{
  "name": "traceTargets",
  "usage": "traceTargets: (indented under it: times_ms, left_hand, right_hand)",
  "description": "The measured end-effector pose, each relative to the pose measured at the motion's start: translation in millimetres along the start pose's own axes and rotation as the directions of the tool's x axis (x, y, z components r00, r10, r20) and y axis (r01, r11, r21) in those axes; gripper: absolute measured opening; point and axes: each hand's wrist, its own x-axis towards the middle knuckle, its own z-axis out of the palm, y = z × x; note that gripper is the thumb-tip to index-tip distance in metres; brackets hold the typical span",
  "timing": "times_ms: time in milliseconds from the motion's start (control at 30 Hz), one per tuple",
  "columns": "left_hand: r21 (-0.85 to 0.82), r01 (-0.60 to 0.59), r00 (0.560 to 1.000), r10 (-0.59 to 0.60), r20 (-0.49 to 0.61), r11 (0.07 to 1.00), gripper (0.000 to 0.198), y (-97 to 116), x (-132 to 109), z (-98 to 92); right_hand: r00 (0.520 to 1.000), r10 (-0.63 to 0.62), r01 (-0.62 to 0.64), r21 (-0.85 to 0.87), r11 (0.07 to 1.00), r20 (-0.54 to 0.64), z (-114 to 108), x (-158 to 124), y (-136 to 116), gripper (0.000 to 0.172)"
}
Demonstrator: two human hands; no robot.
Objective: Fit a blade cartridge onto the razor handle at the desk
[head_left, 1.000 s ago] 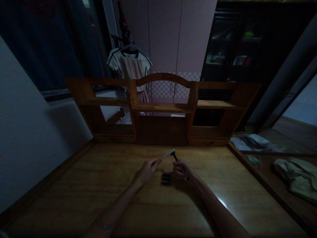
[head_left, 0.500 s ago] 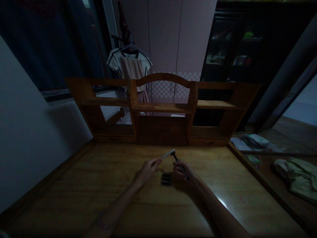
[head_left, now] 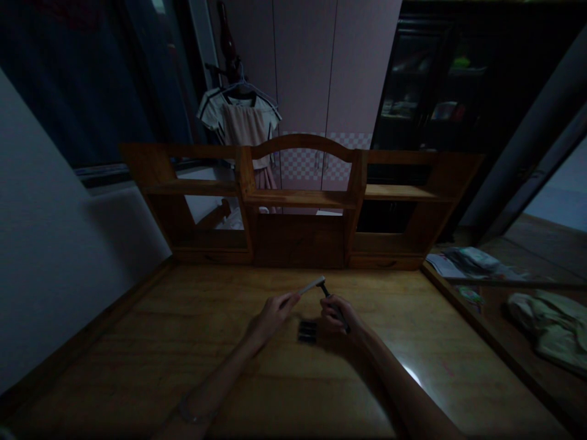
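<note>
Over a wooden desk (head_left: 183,342) I hold a razor (head_left: 315,285) with both hands. My right hand (head_left: 337,315) is closed round its dark handle. My left hand (head_left: 271,316) pinches the left end of its pale head, which points up and to the right. A small dark block (head_left: 307,332), perhaps a blade pack, lies on the desk just below and between the hands. The light is dim and fine detail is lost.
A wooden shelf unit (head_left: 300,201) stands along the desk's back edge. Clothes on a hanger (head_left: 241,122) hang behind it before a pink wardrobe. To the right a lower surface holds papers (head_left: 468,261) and crumpled cloth (head_left: 545,327). A pale wall (head_left: 50,256) borders the left.
</note>
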Motion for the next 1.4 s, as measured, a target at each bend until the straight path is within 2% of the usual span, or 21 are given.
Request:
traceTargets:
  times_ms: [167,367,533,733,867,1067,1233,1400]
  left_hand:
    - [0.026,0.024,0.998,-0.022,-0.061,0.999,0.047,-4.1,2.8,-1.4]
    - [-0.014,-0.004,0.999,0.004,-0.045,1.0,0.046,-4.5,2.5,0.2]
    - [0.035,0.028,0.995,-0.025,-0.097,0.999,0.048,-7.7,4.4,-1.8]
    - [-0.018,-0.005,1.0,0.005,-0.025,1.0,0.045,-9.5,5.4,-0.8]
    - [0.019,0.021,0.996,-0.02,-0.087,1.0,0.045,-9.7,5.2,-2.0]
    - [0.007,-0.021,0.999,0.021,-0.025,1.0,0.042,-6.2,4.0,-3.0]
    - [0.034,-0.003,0.994,0.006,-0.113,0.999,0.043,-9.4,4.4,-4.3]
    - [0.073,-0.021,0.998,0.025,-0.055,0.997,0.043,-10.3,3.2,-2.3]
  right_hand:
    - [1.0,0.012,-0.013,0.026,1.0,0.025,-0.8,0.0,-0.7,0.035]
    - [0.999,-0.002,0.001,0.026,1.0,0.046,-4.3,0.9,1.8,0.034]
    - [0.999,0.015,-0.017,0.041,0.999,0.048,-7.8,1.6,1.4,0.035]
    - [0.998,0.003,-0.004,0.015,1.0,0.06,-0.8,-1.1,-2.8,0.035]
    - [0.998,-0.001,-0.002,0.043,0.999,0.056,1.3,-2.1,-2.7,0.034]
    - [0.996,-0.013,0.01,0.04,0.999,0.083,-2.3,-0.4,-0.3,0.033]
    - [0.994,-0.003,-0.003,0.055,0.998,0.112,-1.4,-0.4,-1.3,0.033]
    - [0.996,0.015,-0.021,0.058,0.998,0.091,-2.6,0.3,-0.8,0.034]
